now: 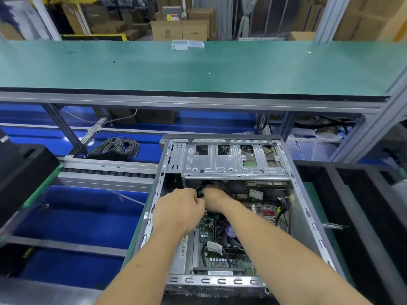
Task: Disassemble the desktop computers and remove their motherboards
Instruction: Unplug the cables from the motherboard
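My two bare forearms reach forward from the bottom edge into an open desktop computer case (220,281), which lies on its side with its perforated metal rim nearest me. Inside, the green motherboard (253,208) sits flat on the case floor, still in place, with a dark cooler (229,233) near its middle and black cables (283,208) along its right side. My left hand (179,209) and right hand (212,195) meet just under the silver drive cage (235,160) at the far end of the case. The fingers of my left hand are curled together around a small black connector (200,192) between the two hands. My right hand touches the same spot, but its fingers are hidden under the cage edge, so I cannot tell whether they grip anything. The case rests on a counter edged in green (132,245). To the left lies blue matting (77,216) and a coil of grey cable (120,147). A long green shelf (198,67) runs above, with cardboard boxes (180,29) behind it.
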A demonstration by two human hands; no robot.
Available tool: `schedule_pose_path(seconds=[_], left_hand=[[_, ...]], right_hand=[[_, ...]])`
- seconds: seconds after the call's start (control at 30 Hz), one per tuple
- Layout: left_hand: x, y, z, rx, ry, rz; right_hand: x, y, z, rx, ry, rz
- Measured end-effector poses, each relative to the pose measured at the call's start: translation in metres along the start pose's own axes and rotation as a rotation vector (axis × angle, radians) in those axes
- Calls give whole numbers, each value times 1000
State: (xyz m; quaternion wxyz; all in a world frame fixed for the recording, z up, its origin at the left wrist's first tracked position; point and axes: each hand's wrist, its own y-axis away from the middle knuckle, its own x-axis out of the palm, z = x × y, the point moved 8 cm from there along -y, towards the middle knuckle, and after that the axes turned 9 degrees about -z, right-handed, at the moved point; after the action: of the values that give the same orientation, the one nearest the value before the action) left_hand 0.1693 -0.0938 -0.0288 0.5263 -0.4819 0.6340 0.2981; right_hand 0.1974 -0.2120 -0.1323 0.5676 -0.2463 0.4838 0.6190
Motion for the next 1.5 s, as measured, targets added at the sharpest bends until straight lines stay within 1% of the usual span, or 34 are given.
schedule_pose_path(seconds=[0.17,0.33,0.47,0.53,0.6,0.7,0.73,0.8,0.9,0.97,1.07,1.13,1.17,1.2,1.3,1.4,1.5], left_hand=[[0,-2,0,4,-13,7],[-1,-1,-1,5,-21,-4],[-2,-1,1,12,5,-21],[-2,-1,1,21,-1,-26],[-1,-1,2,20,-13,-20],[0,-2,3,10,-11,-9],[0,-2,2,9,-12,-8],[0,-2,2,11,-11,-10],[0,-2,3,10,-5,-10],[1,-2,4,4,2,-9],[2,-3,5,4,11,-18],[3,-3,6,-1,14,-16],[4,-4,6,-3,13,-11],[4,-4,6,-2,8,-6],[3,-4,5,2,6,-2],[-1,-3,2,3,27,-1],[-5,1,-2,45,33,3]], right_hand=[[-9,-9,-7,-81,-163,-52],[-3,-19,-2,-41,-87,-85],[-6,-19,-12,-10,-177,-111],[-8,-15,-19,-8,-216,-89],[-5,-12,-12,-48,-250,-29],[10,-7,10,-125,-120,104],[12,-7,14,-128,-66,122],[6,-8,17,-106,-30,93],[-8,-6,8,-58,41,-7],[-12,1,2,-46,74,-26],[-21,22,-3,-68,74,-28],[-37,41,-9,-93,64,-110],[-45,52,-16,-84,117,-156],[-53,64,-24,-67,220,-193],[-68,100,-52,-44,632,-239],[-72,129,-78,-67,929,-157],[-55,152,-83,-136,1078,-63]])
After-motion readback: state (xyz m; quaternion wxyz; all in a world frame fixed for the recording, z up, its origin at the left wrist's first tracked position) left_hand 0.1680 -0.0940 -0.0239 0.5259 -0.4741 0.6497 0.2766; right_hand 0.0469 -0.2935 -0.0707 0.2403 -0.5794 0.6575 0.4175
